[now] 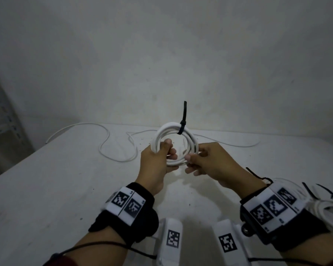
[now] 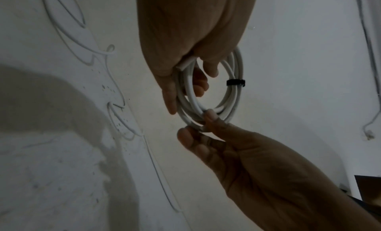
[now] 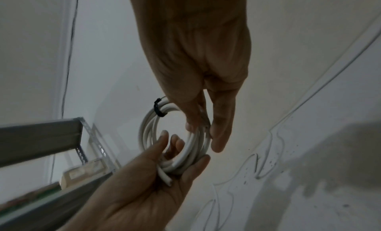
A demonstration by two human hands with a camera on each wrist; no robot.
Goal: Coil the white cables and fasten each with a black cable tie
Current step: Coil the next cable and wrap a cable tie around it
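Note:
A coil of white cable [image 1: 162, 133] is held upright above the table between both hands. A black cable tie [image 1: 181, 128] binds its top, and the tie's tail sticks straight up. My left hand [image 1: 168, 148] grips the coil's left side, thumb on the front. My right hand [image 1: 189, 163] pinches the lower right strands between thumb and fingers. In the left wrist view the coil [image 2: 234, 101] and tie [image 2: 235, 82] hang below my left hand [image 2: 191, 87]. In the right wrist view a cut cable end [image 3: 166, 180] lies in the left palm.
A loose white cable [image 1: 108, 143] snakes across the back left of the white table [image 1: 46, 189]; another [image 1: 229, 144] runs along the back right. Tied coils [image 1: 327, 206] lie at the right edge behind my right wrist. A metal shelf [image 1: 0, 104] stands at the left.

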